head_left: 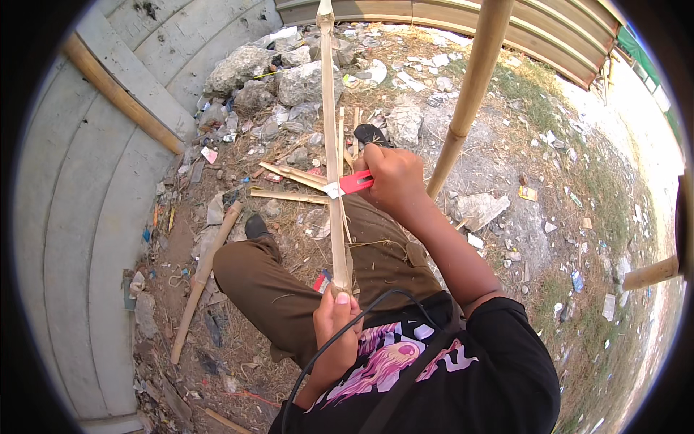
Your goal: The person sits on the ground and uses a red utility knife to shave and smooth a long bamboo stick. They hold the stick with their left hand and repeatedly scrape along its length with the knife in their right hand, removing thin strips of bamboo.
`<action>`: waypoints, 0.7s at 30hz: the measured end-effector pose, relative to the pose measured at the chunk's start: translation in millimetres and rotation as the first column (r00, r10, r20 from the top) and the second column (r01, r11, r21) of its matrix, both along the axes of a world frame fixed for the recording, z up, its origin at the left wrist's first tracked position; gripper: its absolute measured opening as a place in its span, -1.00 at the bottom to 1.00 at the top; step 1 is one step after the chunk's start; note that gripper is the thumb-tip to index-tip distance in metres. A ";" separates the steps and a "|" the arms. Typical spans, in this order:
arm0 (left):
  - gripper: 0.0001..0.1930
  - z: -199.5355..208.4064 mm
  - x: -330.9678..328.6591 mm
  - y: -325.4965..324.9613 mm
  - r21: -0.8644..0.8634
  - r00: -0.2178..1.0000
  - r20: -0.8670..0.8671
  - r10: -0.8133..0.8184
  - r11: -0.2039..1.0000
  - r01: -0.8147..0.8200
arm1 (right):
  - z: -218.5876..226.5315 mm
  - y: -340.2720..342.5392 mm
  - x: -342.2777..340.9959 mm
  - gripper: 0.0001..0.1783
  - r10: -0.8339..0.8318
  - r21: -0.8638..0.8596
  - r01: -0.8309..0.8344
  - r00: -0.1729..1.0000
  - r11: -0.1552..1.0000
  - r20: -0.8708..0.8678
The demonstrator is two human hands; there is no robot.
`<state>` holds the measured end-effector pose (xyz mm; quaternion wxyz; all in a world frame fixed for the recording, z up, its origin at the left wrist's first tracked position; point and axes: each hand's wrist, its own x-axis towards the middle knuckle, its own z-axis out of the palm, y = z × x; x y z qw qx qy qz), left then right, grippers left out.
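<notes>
A long split bamboo strip (330,108) runs away from me, up the middle of the view. My left hand (338,325) is closed around its near end, thumb on top, close to my lap. My right hand (392,177) grips a red utility knife (355,182) farther along. The knife's blade lies against the strip's right edge, about midway along its length. A thin sliver hangs beside the strip below the blade. Several cut bamboo pieces (289,196) lie on the ground beyond my knees, partly hidden by the strip.
A grey panel wall (87,217) stands at left with a bamboo pole (119,90) against it. An upright bamboo pole (463,108) rises beyond my right forearm. Another bamboo length (206,282) lies left of my leg. Rocks (311,83) and litter cover the ground ahead. A black cable (347,327) crosses my lap.
</notes>
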<state>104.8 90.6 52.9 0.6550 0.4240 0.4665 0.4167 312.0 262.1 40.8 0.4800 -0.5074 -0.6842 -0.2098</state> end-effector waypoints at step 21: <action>-0.71 1.5 -0.6 6.1 0.008 0.994 0.105 -0.024 1.000 0.024 | 107.8 150.3 40.8 -0.73 -0.201 -0.181 0.189 0.978 0.965 -0.049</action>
